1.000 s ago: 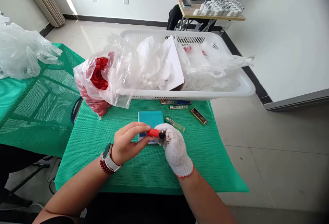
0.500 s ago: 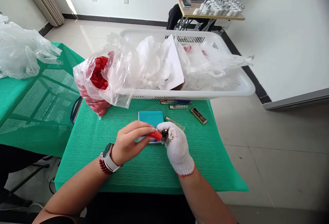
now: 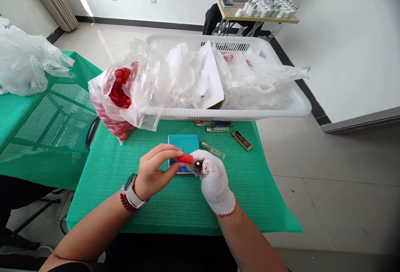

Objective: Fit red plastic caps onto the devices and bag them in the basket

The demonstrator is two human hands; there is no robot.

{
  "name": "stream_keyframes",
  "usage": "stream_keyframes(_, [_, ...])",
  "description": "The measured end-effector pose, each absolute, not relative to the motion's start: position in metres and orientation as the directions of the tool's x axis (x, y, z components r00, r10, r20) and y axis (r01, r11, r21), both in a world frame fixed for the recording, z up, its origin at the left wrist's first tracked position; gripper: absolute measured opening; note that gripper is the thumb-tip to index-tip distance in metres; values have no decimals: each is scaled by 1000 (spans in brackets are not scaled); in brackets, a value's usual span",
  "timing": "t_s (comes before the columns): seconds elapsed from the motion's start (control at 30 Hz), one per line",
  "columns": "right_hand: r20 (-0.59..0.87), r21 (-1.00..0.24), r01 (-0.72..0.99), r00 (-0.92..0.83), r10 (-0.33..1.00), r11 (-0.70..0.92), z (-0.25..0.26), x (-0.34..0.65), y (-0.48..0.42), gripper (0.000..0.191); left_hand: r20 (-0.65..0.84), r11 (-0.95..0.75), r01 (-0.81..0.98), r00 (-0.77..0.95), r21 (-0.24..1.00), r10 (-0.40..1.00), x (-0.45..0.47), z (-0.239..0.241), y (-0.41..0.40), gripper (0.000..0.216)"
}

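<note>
My left hand, bare and wearing a watch, pinches a short red plastic tube between thumb and fingers. Close to the tube's right end, my right hand, in a white knit glove, is closed around a small dark object with a bright yellow spot on its end. Most of that object is hidden inside the glove, so its kind does not show. Under the hands lies a blue-covered booklet or flat box. A slim clear-and-green case rests just beyond the gloved hand.
A clear bag of red tubes stands at the left beside a white plastic basket filled with bags. Several slim packets, one a black-and-yellow box, lie on the green mesh cloth. Another person works at a table behind.
The red tube has moved slightly left and up, away from the dark object, and lies more level. The gloved hand has shifted a little; the yellow spot is now more visible.
</note>
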State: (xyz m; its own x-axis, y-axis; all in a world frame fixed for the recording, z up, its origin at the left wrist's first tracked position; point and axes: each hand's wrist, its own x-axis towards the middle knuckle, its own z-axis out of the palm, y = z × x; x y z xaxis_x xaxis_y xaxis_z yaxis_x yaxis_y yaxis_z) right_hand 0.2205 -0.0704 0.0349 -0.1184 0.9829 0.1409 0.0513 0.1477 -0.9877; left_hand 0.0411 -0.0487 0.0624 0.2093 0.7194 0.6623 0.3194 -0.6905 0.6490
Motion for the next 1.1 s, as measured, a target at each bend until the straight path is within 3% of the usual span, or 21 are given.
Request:
stream_keyframes(0.13, [142,-990,10,-63,988,143,32,221,-70,47,677,-721,281,249,634,692,41,63,-49,21])
stream_keyframes(0.43, [153,-982,83,-149,977,167,41,218,-71,54,664,-673,347,163,653,729,41,62,-48,19])
stream_keyframes(0.73, [157,-984,75,-51,986,161,30,222,-71,48,689,-738,263,265,621,674,41,64,-49,23])
stream_keyframes(1.1, [137,-989,40,-165,977,145,43,218,-71,55,676,-688,358,181,632,715,41,62,-48,19])
